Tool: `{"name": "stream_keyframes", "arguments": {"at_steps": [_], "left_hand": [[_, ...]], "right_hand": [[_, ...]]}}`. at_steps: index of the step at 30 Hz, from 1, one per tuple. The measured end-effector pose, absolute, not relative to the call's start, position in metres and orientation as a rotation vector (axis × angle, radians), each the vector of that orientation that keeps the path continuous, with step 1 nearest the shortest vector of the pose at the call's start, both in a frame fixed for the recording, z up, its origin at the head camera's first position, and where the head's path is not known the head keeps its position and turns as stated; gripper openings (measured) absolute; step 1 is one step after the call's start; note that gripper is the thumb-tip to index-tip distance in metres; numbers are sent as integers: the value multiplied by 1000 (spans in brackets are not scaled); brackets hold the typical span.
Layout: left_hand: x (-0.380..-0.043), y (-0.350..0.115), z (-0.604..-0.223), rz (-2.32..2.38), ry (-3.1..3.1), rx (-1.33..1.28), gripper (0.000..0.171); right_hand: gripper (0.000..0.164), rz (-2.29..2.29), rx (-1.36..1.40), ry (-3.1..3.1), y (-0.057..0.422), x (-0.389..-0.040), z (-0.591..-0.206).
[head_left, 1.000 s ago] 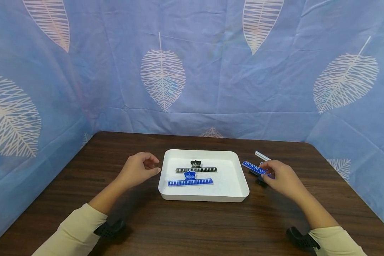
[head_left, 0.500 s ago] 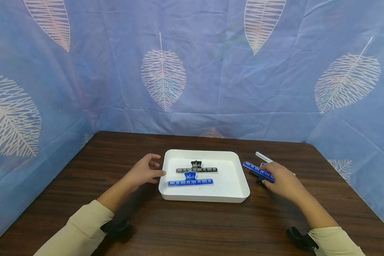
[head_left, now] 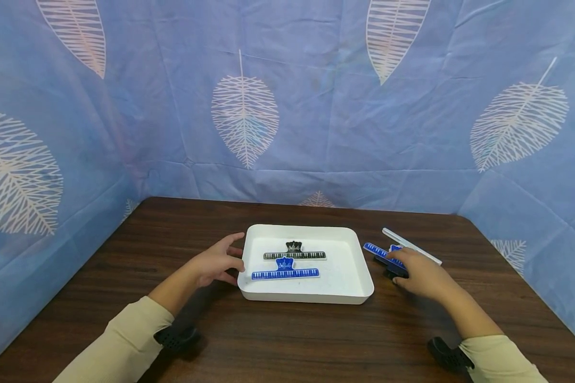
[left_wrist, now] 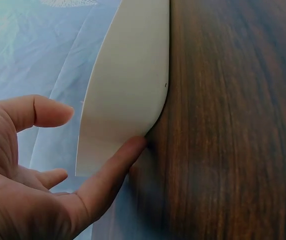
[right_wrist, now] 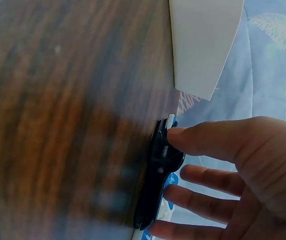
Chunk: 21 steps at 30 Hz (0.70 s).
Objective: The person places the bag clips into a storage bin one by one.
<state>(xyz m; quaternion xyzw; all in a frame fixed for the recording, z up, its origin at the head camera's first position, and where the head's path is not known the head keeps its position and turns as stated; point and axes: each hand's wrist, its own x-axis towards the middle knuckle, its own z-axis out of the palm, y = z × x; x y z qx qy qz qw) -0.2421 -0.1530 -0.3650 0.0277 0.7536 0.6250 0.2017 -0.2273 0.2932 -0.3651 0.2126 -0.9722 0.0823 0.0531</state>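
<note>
In the head view my left hand (head_left: 215, 264) is at the white tray (head_left: 340, 266), at its left wall. One fingertip meets the foot of that wall in the left wrist view, and the other fingers spread loosely near the rim. Inside the tray lie a black piano-keyboard clip (head_left: 294, 255) and a blue one (head_left: 285, 273). Right of the tray, my right hand (head_left: 424, 274) grips a stack: a blue keyboard clip (head_left: 377, 250) over a black spring clip (right_wrist: 155, 175). My thumb is on the black clip; the fingers curl at the far side.
A white rod-like bar (head_left: 412, 246) lies slantwise just behind the right hand. The dark wooden table (head_left: 287, 340) ends at a blue cloth backdrop (head_left: 326, 133) with leaf prints, hanging behind and at both sides.
My left hand has moved right, from beside the tray to its wall. My right thumb and fingers have spread from the blue clip's end to lower around the stack. The clips stay put.
</note>
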Motion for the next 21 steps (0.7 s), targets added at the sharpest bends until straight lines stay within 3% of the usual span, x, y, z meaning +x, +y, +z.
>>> {"name": "stream_keyframes", "arguments": {"at_steps": [21], "left_hand": [[-245,-156,-371,1752,2023,178,98]], "right_hand": [[27,157,822,-2950,292,-234,-359]]}}
